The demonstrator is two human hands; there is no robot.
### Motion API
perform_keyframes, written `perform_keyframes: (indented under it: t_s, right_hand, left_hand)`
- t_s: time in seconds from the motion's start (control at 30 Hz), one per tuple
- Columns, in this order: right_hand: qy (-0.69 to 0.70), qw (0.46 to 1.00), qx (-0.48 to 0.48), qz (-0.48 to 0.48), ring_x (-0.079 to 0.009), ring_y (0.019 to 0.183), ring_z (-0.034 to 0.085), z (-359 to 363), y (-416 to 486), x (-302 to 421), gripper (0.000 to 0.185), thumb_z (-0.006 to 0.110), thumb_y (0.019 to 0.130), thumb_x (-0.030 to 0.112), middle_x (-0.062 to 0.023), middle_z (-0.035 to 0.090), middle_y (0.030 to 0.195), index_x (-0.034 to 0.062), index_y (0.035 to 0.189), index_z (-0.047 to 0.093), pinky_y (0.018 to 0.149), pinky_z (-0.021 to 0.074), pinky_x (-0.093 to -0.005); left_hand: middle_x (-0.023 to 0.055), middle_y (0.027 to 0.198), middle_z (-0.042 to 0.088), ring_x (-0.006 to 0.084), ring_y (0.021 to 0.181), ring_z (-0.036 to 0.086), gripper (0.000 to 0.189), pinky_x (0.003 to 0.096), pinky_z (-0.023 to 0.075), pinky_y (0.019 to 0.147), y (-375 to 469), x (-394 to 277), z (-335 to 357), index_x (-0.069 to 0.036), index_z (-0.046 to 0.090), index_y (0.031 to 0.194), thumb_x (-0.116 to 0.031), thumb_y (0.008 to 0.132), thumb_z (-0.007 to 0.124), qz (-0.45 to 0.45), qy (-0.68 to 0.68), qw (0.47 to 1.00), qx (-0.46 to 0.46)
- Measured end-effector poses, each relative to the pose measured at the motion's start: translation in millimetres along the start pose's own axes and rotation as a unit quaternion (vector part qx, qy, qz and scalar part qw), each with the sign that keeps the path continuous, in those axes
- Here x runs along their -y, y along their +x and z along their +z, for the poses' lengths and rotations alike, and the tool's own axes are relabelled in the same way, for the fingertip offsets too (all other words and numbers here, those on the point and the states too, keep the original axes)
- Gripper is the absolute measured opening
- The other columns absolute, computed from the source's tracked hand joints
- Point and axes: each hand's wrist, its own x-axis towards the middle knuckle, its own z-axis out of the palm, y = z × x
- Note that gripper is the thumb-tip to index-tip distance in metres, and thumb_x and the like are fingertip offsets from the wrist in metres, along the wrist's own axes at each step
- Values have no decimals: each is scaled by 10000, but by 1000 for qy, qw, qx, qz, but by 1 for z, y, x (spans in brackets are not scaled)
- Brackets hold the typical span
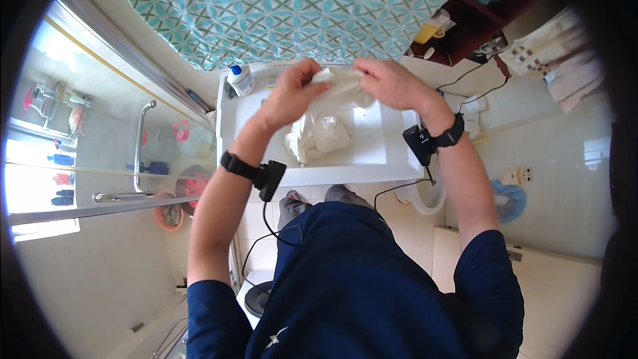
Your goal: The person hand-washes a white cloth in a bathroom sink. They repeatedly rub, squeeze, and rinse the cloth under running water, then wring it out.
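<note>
A pale, off-white cloth is stretched between my two hands above a white sink basin. My left hand pinches its left end between thumb and fingers. At the other end, my right hand grips the fabric with bent fingers. The cloth's lower part hangs toward a crumpled off-white heap on the basin floor; whether both are one piece I cannot tell. Black straps with small devices circle both wrists.
A white bottle with a blue cap stands at the basin's back left corner. A patterned teal curtain hangs beyond. To the right are a toilet and a dark red shelf. A glass panel with a metal handle is left.
</note>
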Motion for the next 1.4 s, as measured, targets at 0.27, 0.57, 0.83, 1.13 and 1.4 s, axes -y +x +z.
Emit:
perform_keyframes:
  t_s: [0.27, 0.57, 0.83, 1.13, 1.4]
  right_hand:
    - [162, 974, -117, -105, -52, 910, 505, -79, -4, 61, 113, 515, 1024, 153, 60, 577, 981, 83, 1065, 592, 823, 430, -230]
    - [560, 806, -191, -29, -63, 836, 554, 51, 25, 17, 162, 511, 1029, 132, 21, 606, 938, 69, 1171, 557, 714, 482, -259]
    - [484, 786, -278, 265, -144, 747, 603, 243, 24, -80, 170, 592, 1012, 210, -43, 648, 852, 66, 1102, 607, 679, 501, -314]
    - [297, 850, -235, 366, -381, 781, 682, 288, 39, -112, 568, 486, 1022, 459, -241, 693, 792, -38, 829, 681, 732, 515, -439]
    - [308, 841, -244, 373, -297, 692, 657, 298, 53, -135, 501, 508, 1020, 398, -231, 661, 719, -45, 850, 671, 677, 481, -451]
  left_hand:
    - [-18, 844, 662, 34, 772, 580, 129, 198, 470, 697, 14, -153, -8, -50, 629, 957, -143, 959, 718, 124, -20, 992, -32]
    - [68, 1066, 705, 97, 927, 638, 365, 250, 512, 839, 7, -60, -6, 58, 620, 1261, -149, 966, 685, -5, -53, 997, -49]
    - [73, 1055, 682, 150, 931, 662, 290, 311, 550, 814, -42, 166, 15, -18, 607, 1159, -280, 1070, 524, -195, -343, 901, -182]
    - [61, 785, 649, 137, 762, 545, 485, 330, 495, 672, -41, 251, 62, 43, 658, 895, -366, 1083, 477, -275, 56, 918, -280]
    - [55, 816, 658, 137, 757, 595, 415, 303, 509, 648, -31, 269, 63, 22, 657, 952, -350, 1071, 517, -297, -14, 923, -243]
